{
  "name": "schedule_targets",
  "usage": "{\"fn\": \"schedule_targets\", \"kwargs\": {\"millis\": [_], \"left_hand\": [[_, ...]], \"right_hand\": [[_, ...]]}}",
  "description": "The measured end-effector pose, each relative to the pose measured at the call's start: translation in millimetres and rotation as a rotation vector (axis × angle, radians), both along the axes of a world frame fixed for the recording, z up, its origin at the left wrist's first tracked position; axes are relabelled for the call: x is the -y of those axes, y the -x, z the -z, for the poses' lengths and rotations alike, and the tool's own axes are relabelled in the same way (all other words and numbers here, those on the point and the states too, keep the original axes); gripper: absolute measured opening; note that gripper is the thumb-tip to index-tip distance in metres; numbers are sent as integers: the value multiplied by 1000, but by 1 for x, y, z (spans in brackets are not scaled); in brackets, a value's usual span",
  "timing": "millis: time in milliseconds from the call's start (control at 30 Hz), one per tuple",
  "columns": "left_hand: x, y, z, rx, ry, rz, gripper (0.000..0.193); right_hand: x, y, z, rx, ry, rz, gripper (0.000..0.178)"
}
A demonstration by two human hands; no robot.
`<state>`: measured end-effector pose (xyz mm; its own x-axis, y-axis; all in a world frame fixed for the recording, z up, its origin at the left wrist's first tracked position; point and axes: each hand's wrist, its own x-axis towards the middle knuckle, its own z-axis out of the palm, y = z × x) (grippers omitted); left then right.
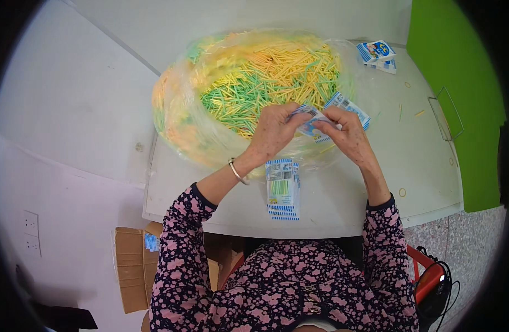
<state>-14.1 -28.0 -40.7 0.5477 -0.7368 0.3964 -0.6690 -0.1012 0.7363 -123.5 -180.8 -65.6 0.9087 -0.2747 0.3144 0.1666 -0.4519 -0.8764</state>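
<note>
Bag (177, 124) on table (343, 202), sticks (293, 66) inside; packet stack (283, 188) before bag; second stack (376, 52) at right rear; panel (448, 61) right of table

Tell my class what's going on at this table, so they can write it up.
A person pinches a small blue-and-white packet with both the left grip and the right grip, above the near edge of an open clear plastic bag. The bag is heaped with thin yellow, green and orange sticks. A stack of similar packets lies on the table nearer the person, and more packets lie at the far right.
</note>
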Motion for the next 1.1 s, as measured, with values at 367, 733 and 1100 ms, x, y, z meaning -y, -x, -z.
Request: {"fn": "schedule_targets", "kwargs": {"millis": [367, 733, 1100], "left_hand": [[-12, 1, 9, 284, -66, -40, 9], [-24, -28, 6, -41, -67, 78, 13], [-65, -133, 15, 797, -981, -164, 33]], "right_hand": [[-10, 3, -4, -38, -38, -76, 22], [-9, 0, -1, 14, -19, -58, 24], [-5, -5, 9, -10, -110, 4, 32]]}}
